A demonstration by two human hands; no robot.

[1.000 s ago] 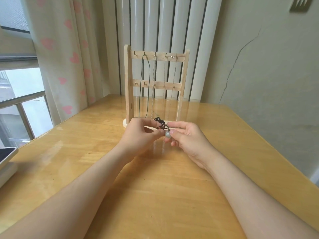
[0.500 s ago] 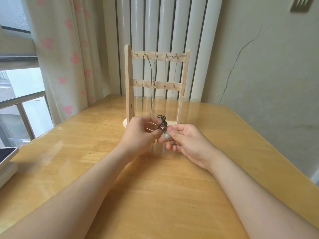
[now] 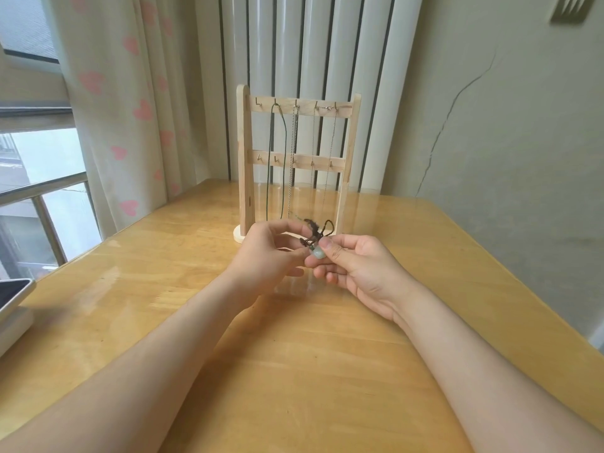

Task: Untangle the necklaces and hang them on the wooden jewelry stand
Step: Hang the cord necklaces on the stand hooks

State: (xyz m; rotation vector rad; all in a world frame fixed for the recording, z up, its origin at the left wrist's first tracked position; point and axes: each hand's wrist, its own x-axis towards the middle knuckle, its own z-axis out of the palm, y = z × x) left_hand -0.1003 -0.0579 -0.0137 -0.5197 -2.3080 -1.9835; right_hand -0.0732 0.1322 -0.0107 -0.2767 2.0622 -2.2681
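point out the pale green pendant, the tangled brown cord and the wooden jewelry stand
pale green pendant (image 3: 318,253), head view, on its rounded face below the thumb
tangled brown cord (image 3: 315,231), head view, on the knotted middle
wooden jewelry stand (image 3: 243,158), head view, on its left upright post

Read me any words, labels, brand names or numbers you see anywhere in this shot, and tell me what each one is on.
There is none to read.
Wooden jewelry stand: bare wood and hooks, no print.
Curtain: pink hearts only, no lettering.
Device at the table's left edge: screen dark, no marking shows.
Pale pendant, pinched in the right hand: too small to tell if it bears any mark.
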